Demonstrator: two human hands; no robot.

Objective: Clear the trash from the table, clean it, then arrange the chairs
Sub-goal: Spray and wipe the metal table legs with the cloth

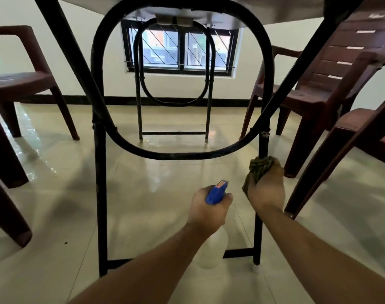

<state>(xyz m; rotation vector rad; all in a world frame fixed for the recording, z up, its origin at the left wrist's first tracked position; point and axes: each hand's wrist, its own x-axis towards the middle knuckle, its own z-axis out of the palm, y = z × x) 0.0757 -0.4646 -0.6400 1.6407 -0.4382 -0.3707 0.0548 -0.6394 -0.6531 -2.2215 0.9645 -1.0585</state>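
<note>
I look from low down under the folding table (231,16), through its black metal leg frame (99,172). My left hand (209,211) grips a spray bottle (215,193) with a blue trigger head; its clear body hangs below my wrist. My right hand (266,189) holds a bunched green cloth (258,170) pressed around the right upright of the near leg frame. Brown plastic chairs stand on both sides: one at the left (18,84) and two at the right (331,80).
The table's far leg frame (174,106) stands ahead, before a barred window (180,51). A chair leg (331,163) slants down just right of my right hand. More chair legs (9,216) crowd the left edge. The tiled floor (165,183) is glossy.
</note>
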